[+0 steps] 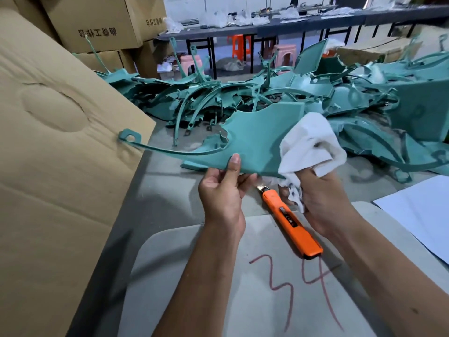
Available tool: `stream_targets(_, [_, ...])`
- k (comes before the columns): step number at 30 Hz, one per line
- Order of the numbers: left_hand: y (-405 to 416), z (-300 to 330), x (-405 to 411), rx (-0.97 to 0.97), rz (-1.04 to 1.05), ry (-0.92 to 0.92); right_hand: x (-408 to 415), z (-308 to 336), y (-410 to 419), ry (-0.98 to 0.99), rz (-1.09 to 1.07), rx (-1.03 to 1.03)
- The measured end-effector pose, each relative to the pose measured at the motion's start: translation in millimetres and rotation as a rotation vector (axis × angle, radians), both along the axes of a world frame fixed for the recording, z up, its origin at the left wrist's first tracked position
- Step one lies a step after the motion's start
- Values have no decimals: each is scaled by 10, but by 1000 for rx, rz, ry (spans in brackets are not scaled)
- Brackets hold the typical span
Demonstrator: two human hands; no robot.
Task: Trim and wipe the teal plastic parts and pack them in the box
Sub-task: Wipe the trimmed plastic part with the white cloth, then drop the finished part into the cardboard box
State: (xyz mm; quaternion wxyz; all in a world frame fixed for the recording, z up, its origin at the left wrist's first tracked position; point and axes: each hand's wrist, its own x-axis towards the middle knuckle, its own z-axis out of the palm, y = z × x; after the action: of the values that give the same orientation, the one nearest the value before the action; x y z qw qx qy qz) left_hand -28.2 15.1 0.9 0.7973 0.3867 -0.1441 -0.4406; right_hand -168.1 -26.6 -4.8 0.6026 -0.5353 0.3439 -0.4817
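Where the grey table (170, 190) meets its left edge, a big cardboard box flap (60, 142) leans in over it, the largest thing in view, with more stacked cartons (97, 23) behind. Across the far half of the table sprawls a heap of teal plastic parts (315, 93), curved strips and panels tangled together. Lifted above the table in front of that heap is one teal part (252, 137), a broad panel with a long thin arm that sweeps left and ends in a small looped tab just in front of the box flap. A white sheet (422, 210) lies at the table's right edge, and a pale board marked "34" in red (243, 276) sits nearest the person. The left hand (223, 193) pinches the panel's near edge, thumb on top and fingers curled beneath. The right hand (320, 198) clutches a bunched white cloth (308, 144), fingers closed round it, the cloth draped over the panel's right end and touching it. Below the hands an orange utility knife (291, 227) lies on the board, its blade end pointing toward the part.
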Motion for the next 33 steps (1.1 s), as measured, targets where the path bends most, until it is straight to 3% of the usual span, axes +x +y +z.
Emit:
stream_targets(4, [1, -9, 87, 16, 46, -83, -122, 72, -44, 248, 150, -301])
stream_targets(8, [-3, -27, 95, 14, 95, -354, -213, 8, -138, 713, -260, -655])
stream_targets(11, [-2, -57, 130, 48, 178, -489, -293, -43, -261, 795, -551, -602])
stream_targets(13, [13, -74, 171, 101, 210, -519, -374, -80, -351, 997, -706, -529])
stream_targets(16, [39, -60, 215, 124, 309, -639, -403, -82, -367, 1241, -760, -374])
stream_targets(20, [65, -6, 187, 160, 485, -912, -337, 40, -285, 1101, -888, -415])
stream_targets(24, [109, 118, 110, 219, 470, -917, -360, 112, -220, 824, -1127, -685])
stream_targets(30, [115, 570, 198, 240, 402, -859, -424, 179, -202, 873, -896, -603])
stream_targets(33, [139, 874, 274, 242, 369, -761, -234, 483, -20, 549, -685, -646])
